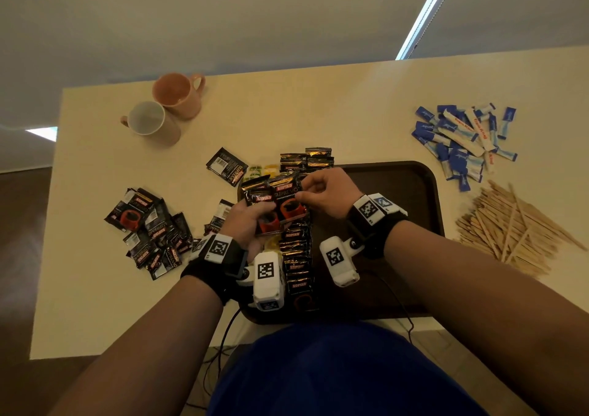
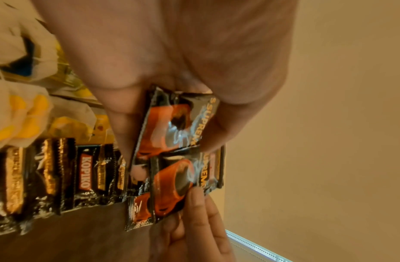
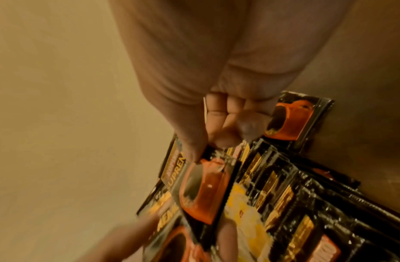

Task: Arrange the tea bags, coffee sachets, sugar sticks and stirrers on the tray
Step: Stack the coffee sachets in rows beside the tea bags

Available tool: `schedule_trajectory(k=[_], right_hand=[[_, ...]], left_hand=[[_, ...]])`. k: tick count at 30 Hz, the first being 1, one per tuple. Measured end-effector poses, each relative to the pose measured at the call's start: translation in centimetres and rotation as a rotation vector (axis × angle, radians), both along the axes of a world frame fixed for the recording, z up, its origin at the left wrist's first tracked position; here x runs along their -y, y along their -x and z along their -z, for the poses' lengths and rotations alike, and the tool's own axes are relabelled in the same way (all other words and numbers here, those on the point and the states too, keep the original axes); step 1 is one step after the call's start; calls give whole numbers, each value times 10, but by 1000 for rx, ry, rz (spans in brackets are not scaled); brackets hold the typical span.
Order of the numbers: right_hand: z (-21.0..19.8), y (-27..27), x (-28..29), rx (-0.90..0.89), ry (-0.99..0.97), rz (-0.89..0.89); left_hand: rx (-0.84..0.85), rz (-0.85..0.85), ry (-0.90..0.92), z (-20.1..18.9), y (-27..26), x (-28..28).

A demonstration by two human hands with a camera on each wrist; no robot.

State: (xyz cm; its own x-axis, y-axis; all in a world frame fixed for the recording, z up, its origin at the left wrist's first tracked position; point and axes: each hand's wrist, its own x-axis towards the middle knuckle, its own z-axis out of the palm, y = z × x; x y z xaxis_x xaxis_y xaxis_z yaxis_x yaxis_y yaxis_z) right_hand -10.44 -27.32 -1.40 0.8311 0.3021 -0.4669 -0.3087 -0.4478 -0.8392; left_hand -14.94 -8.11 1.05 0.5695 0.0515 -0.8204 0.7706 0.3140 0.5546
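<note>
Two hands meet above the dark tray (image 1: pixel 414 192). The left hand (image 1: pixel 247 221) grips a fan of coffee sachets (image 1: pixel 274 205); the right hand (image 1: pixel 325 192) pinches the top one's corner. A sachet row (image 1: pixel 298 256) already lies on the tray. Likely risk: the slick fan slips and scatters the row. Sugar sticks (image 1: pixel 462 141) and stirrers (image 1: pixel 510 230) wait on the counter (image 1: pixel 318 112).

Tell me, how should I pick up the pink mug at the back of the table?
Probably by its handle. The pink mug lies tipped toward you, with the handle sticking out at its far right side, away from the white-lined mug close beside it. Come in from the right and hook your fingers through the loop.
</note>
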Motion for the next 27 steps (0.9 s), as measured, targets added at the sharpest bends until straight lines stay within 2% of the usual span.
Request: schedule_trajectory(k=[4, 7, 13, 22, 27], right_hand=[[7, -1, 22, -121, -97, 205], [12, -1, 39, -102, -13, 278], [32, 5, 52, -80, 212, 257], [38, 4, 42, -35, 357, 236], [37, 3, 36, -19, 363, 228]], left_hand=[[4, -42, 33, 4, -1, -2], [20, 2, 25, 6, 2, -3], [34, 49, 6, 5, 3, -3], [28, 33, 27, 6, 5, -4], [36, 34, 34, 9, 6, -4]])
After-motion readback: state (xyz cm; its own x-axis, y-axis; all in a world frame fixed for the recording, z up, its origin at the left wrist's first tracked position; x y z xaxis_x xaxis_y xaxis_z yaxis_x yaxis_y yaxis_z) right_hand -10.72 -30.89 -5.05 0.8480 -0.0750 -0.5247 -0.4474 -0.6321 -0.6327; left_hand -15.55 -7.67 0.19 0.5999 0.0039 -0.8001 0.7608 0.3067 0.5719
